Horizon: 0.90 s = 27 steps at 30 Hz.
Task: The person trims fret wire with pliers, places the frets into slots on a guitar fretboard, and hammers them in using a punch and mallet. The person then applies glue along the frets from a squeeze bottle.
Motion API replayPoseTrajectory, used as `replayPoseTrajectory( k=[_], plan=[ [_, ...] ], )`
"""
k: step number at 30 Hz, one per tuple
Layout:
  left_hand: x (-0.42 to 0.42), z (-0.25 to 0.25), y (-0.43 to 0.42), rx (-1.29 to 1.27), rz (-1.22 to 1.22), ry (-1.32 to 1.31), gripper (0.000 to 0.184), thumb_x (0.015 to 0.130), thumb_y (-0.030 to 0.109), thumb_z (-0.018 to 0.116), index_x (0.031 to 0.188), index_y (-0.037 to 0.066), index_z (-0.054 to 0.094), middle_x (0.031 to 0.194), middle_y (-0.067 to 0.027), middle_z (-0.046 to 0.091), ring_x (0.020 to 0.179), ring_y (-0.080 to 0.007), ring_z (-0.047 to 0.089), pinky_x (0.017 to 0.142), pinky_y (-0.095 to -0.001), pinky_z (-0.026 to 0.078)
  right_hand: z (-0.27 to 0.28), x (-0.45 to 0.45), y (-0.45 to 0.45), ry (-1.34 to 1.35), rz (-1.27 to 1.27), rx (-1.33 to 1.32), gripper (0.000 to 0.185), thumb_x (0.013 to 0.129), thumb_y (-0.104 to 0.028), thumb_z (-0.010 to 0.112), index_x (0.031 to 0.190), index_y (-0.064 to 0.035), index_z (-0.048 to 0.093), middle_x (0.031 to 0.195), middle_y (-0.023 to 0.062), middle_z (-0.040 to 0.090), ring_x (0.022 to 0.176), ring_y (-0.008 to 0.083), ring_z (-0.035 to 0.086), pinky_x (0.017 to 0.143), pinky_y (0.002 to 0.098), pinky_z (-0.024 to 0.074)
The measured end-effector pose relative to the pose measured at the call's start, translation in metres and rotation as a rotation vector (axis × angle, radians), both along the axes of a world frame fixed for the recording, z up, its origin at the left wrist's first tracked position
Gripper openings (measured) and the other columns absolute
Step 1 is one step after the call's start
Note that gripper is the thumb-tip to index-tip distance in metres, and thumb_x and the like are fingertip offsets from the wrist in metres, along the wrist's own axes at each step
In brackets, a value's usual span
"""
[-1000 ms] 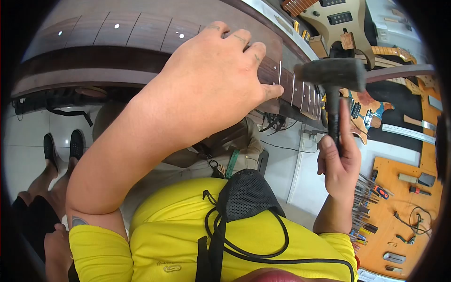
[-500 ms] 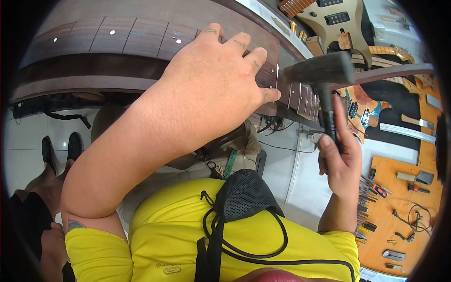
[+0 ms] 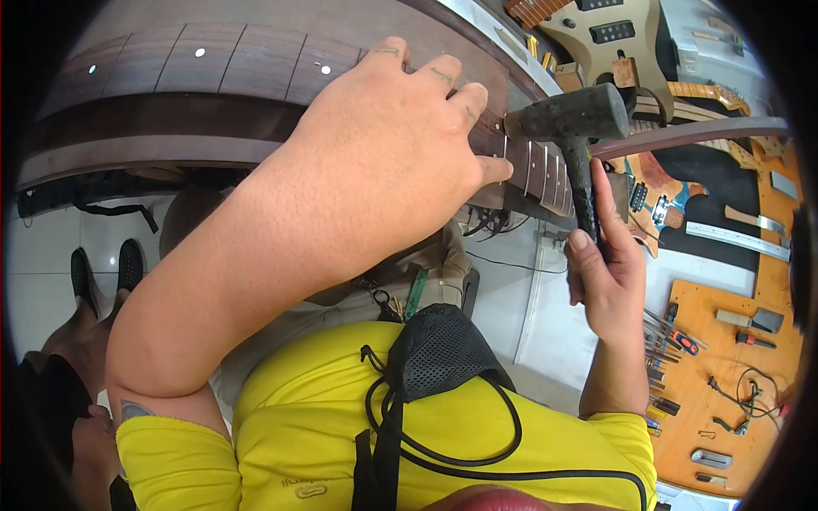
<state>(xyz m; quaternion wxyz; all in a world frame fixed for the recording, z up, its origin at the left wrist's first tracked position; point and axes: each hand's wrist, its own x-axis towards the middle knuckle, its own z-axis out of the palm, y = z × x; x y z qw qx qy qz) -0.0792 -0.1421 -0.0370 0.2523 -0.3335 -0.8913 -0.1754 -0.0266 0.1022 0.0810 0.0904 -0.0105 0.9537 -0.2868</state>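
My left hand (image 3: pixel 400 140) lies palm down across a dark guitar neck (image 3: pixel 264 64), thumb by its near edge and bent fingers toward the far side. The fingertips are partly hidden. Just right of the hand a thin metal fret (image 3: pixel 504 153) crosses the fretboard, close to my thumb. In my right hand (image 3: pixel 609 272) is a dark-headed mallet (image 3: pixel 584 115), gripped by its black handle with the index finger stretched along it. The mallet's left face is at the fret's far end; whether they touch I cannot tell. More frets (image 3: pixel 545 175) sit further right.
Guitar bodies (image 3: pixel 609 64) and another neck lie at the upper right. An orange tool board (image 3: pixel 733 400) on the right carries a cleaver-like blade (image 3: pixel 767 320), screwdrivers (image 3: pixel 682 341) and a steel ruler (image 3: pixel 737 240). Another person's shoes (image 3: pixel 129 264) show at left.
The mallet, blurred before, is now sharper, with its head and my right hand slightly further left. My left hand stays nearly in place on the neck.
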Motion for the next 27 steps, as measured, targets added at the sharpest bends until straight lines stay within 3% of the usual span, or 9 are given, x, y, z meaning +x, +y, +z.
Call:
replayPoseTrajectory(
  k=[4,9,12,15,17,19,23,24,27],
  plan=[
    [0.0,-0.002,-0.002,0.046,-0.015,-0.013,0.039,0.089,0.018,0.065,0.121,0.036,0.078,0.125,-0.006,0.066,0.115,-0.0257,0.064,0.097,-0.0415,0.05,0.009,0.0,-0.006,0.152,-0.05,-0.109,0.066,0.104,-0.007,0.053,0.166,-0.0099,0.028,0.067,-0.0072,0.045,0.048,0.0023,0.038,0.044,0.0196,0.0325],
    [0.0,0.001,-0.001,0.017,-0.014,-0.015,0.039,0.089,0.019,0.065,0.121,0.036,0.079,0.125,-0.0061,0.066,0.115,-0.0255,0.063,0.096,-0.0411,0.05,0.004,-0.002,-0.003,-0.017,-0.018,0.011,0.067,0.104,-0.008,0.053,0.166,-0.0111,0.028,0.067,-0.0073,0.044,0.048,0.0021,0.037,0.044,0.0188,0.032],
    [-0.001,-0.002,0.0,0.034,-0.013,-0.011,0.039,0.088,0.019,0.066,0.121,0.036,0.079,0.125,-0.0062,0.067,0.116,-0.0252,0.063,0.096,-0.0406,0.05,0.004,0.001,-0.006,0.168,-0.042,-0.042,0.065,0.104,-0.006,0.053,0.165,-0.0097,0.03,0.069,-0.0062,0.047,0.049,0.002,0.038,0.044,0.0194,0.0325],
    [-0.001,-0.003,-0.001,0.06,-0.006,0.008,0.039,0.088,0.019,0.066,0.12,0.036,0.079,0.125,-0.0063,0.067,0.115,-0.0254,0.063,0.095,-0.0405,0.05,-0.005,0.002,-0.001,0.124,-0.003,-0.077,0.065,0.104,-0.005,0.053,0.165,-0.0093,0.03,0.07,-0.0061,0.047,0.049,0.0018,0.038,0.044,0.0191,0.0327],
    [-0.001,0.002,-0.001,-0.053,0.003,-0.021,0.038,0.088,0.019,0.066,0.119,0.036,0.08,0.125,-0.0065,0.067,0.115,-0.0255,0.063,0.095,-0.0405,0.05,0.0,0.003,0.0,-0.025,-0.04,-0.067,0.066,0.103,-0.003,0.052,0.165,-0.0082,0.029,0.072,-0.0049,0.049,0.049,0.0019,0.039,0.044,0.0192,0.0339],
    [-0.002,0.001,-0.001,-0.012,-0.005,-0.003,0.038,0.088,0.019,0.065,0.118,0.036,0.08,0.125,-0.0066,0.067,0.115,-0.0256,0.063,0.095,-0.0404,0.05,0.002,0.002,0.006,0.039,0.031,0.008,0.067,0.102,-0.002,0.051,0.165,-0.0078,0.028,0.073,-0.0043,0.05,0.049,0.0019,0.04,0.044,0.0189,0.0346],
    [-0.002,-0.003,0.0,0.035,-0.008,0.026,0.038,0.088,0.019,0.065,0.118,0.035,0.08,0.124,-0.0073,0.067,0.114,-0.0256,0.063,0.095,-0.0398,0.049,-0.005,0.009,-0.001,0.18,-0.05,-0.089,0.068,0.102,-0.002,0.052,0.165,-0.0092,0.029,0.072,-0.0051,0.049,0.049,0.002,0.04,0.045,0.0195,0.0354],
    [-0.002,-0.003,0.0,0.032,-0.014,0.028,0.038,0.088,0.019,0.065,0.118,0.035,0.08,0.124,-0.0073,0.067,0.114,-0.0256,0.063,0.095,-0.0398,0.049,-0.003,0.006,0.002,0.01,-0.003,0.006,0.069,0.102,-0.002,0.052,0.166,-0.0085,0.027,0.071,-0.0052,0.05,0.05,0.002,0.041,0.045,0.0198,0.0358],
    [-0.003,-0.001,-0.001,0.03,-0.004,0.046,0.038,0.087,0.02,0.065,0.118,0.036,0.08,0.124,-0.0074,0.067,0.114,-0.0254,0.063,0.095,-0.0396,0.049,0.007,0.006,0.011,-0.005,0.071,0.058,0.068,0.104,-0.006,0.053,0.166,-0.0093,0.025,0.07,-0.0066,0.049,0.05,0.0019,0.04,0.046,0.0194,0.035]
  ],
)
